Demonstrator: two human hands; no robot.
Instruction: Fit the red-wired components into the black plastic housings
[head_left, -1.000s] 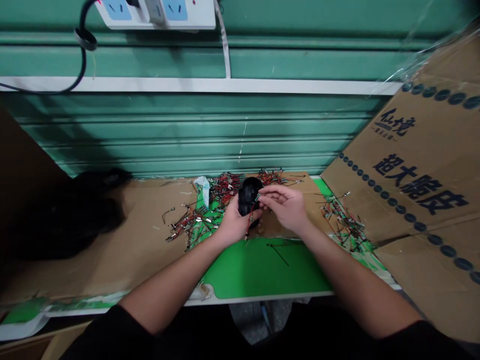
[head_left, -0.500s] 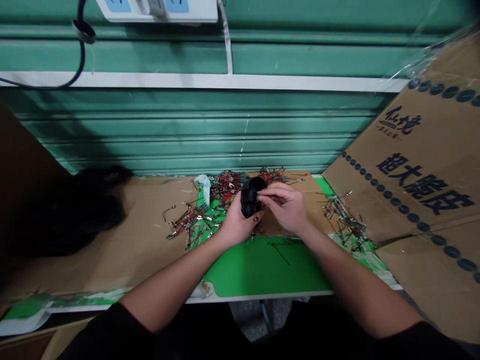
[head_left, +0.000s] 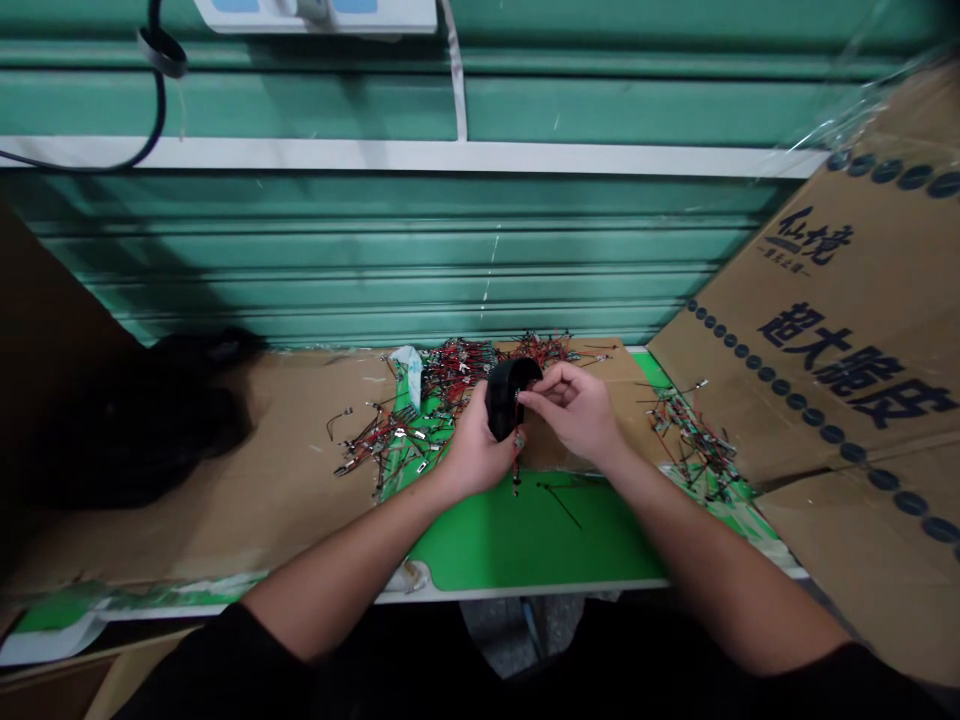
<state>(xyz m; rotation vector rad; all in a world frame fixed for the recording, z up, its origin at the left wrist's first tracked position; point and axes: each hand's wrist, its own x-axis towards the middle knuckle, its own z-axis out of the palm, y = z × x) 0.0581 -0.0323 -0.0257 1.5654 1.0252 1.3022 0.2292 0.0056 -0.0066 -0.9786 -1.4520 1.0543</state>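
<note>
Hands (head_left: 474, 452) (head_left: 576, 415) on black roll (head_left: 504, 398); red-black wire (head_left: 515, 465)

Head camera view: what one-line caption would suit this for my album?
Left hand holds a black rounded part with dangling red wire, right hand pinching at it.

A green-topped desk (head_left: 525, 535) is partly covered by flat brown cardboard sheets (head_left: 225, 480); loose heaps of short red-and-black wires with metal terminals (head_left: 454, 375) are scattered across it.
</note>
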